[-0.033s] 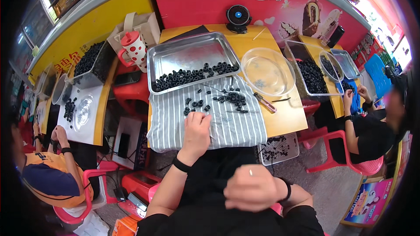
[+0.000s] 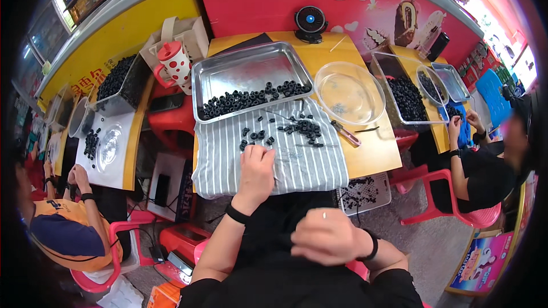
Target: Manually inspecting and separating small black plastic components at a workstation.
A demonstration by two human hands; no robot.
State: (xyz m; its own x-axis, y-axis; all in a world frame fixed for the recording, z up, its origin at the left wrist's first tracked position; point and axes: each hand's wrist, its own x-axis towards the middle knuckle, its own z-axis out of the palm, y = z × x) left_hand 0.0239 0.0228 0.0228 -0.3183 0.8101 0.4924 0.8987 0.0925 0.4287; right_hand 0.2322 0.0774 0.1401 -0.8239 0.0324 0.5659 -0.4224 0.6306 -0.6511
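Note:
My left hand rests on a grey-and-white striped cloth, its fingers curled together. Whatever they pinch, if anything, is hidden. Just beyond its fingertips lie several small black ring-like parts, with a larger pile to the right. Close to my body, in front of the table edge, my right hand is raised with its fingers bent inward and slightly blurred; I cannot make out anything in them. A metal tray at the cloth's far side holds many more black parts.
Right of the tray stands a round clear plastic dish, with a pointed hand tool before it. A small fan and a polka-dot cup are behind. Below the table sits a white basket. One person works on each side.
My right hand has shifted slightly up, away from my body. My left hand and the black parts look unmoved.

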